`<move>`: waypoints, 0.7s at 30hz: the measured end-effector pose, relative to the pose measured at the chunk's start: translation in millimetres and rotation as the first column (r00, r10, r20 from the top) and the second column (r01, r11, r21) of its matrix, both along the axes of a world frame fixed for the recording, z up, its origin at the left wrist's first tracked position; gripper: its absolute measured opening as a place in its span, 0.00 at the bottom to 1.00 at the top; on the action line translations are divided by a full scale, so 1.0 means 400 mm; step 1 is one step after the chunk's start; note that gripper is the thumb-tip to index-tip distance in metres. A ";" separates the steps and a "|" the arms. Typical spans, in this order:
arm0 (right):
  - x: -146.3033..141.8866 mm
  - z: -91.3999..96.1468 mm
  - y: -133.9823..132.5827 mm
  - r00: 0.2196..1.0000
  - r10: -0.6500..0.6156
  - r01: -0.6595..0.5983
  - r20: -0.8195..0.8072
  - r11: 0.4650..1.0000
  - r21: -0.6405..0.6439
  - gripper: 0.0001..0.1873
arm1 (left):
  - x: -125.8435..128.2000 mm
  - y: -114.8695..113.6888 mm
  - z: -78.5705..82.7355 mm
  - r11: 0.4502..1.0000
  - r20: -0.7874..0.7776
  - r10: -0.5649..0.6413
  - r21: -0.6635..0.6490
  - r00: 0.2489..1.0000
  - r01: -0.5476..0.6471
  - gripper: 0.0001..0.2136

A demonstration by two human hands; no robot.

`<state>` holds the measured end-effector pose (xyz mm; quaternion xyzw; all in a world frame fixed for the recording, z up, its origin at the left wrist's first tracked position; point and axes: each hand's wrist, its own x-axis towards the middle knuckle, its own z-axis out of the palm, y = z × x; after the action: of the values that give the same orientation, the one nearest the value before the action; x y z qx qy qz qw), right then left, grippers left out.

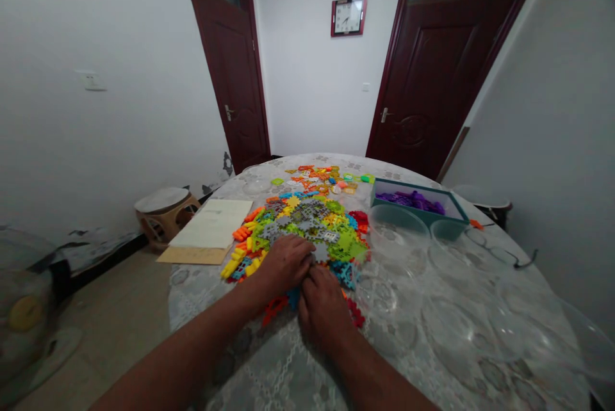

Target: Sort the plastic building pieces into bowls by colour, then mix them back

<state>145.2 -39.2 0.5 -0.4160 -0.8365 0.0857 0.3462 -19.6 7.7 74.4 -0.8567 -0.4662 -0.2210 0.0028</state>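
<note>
A heap of toothed plastic building pieces [348,244] in green, grey, yellow, orange, red and blue covers the middle of the table. At its near edge my left hand [287,262] is closed, its fingers bent down. My right hand [324,302] is closed too, and its fingertips meet those of the left. A grey toothed piece [321,253] shows right at the fingertips; whether it is gripped or only lies behind them I cannot tell. Red pieces [275,312] lie under and beside my wrists. What the fingers pinch is hidden.
A teal box [454,195] of purple pieces [413,201] stands at the right rear. Clear plastic bowls [398,225] and glasses [512,257] are on the right. Paper sheets [206,224] lie left. Orange pieces [314,174] are scattered at the back. A stool [163,201] stands beyond the left edge.
</note>
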 end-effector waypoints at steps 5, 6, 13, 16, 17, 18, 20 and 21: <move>0.007 0.005 -0.002 0.998 -0.060 0.061 -0.013 0.998 0.033 0.16 | -0.086 -0.019 -0.023 0.999 0.073 0.039 0.025 0.997 -0.041 0.11; 0.008 0.005 -0.001 0.997 -0.078 0.078 -0.007 0.996 0.037 0.17 | -0.100 -0.015 -0.031 0.998 0.080 0.045 0.035 0.996 -0.048 0.11; 0.008 0.002 -0.001 0.993 -0.115 0.112 0.041 0.991 0.070 0.23 | -0.162 0.075 -0.074 0.987 0.082 0.079 0.130 0.993 -0.089 0.13; 0.007 0.003 -0.004 0.992 -0.120 0.117 0.035 0.991 0.070 0.23 | -0.164 0.125 -0.054 0.985 0.035 0.137 0.105 0.990 -0.140 0.14; 0.006 0.005 -0.006 0.992 -0.120 0.118 0.033 0.991 0.071 0.23 | -0.161 0.140 -0.044 0.984 0.006 0.153 0.088 0.988 -0.153 0.14; 0.005 0.006 -0.007 0.992 -0.124 0.121 0.028 0.990 0.074 0.23 | -0.157 0.156 -0.033 0.984 -0.029 0.169 0.069 0.985 -0.166 0.15; 0.003 0.011 -0.011 0.992 -0.122 0.120 0.018 0.989 0.089 0.23 | -0.145 0.186 -0.015 0.980 -0.100 0.199 0.041 0.975 -0.196 0.16; 0.003 0.013 -0.012 0.994 -0.112 0.110 0.012 0.989 0.099 0.22 | -0.138 0.202 -0.009 0.978 -0.126 0.209 0.036 0.970 -0.206 0.18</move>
<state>146.2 -43.9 5.9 -0.4452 -0.8182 0.0212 0.3632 -74.9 88.3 70.8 -0.8155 -0.5496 -0.1689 0.0658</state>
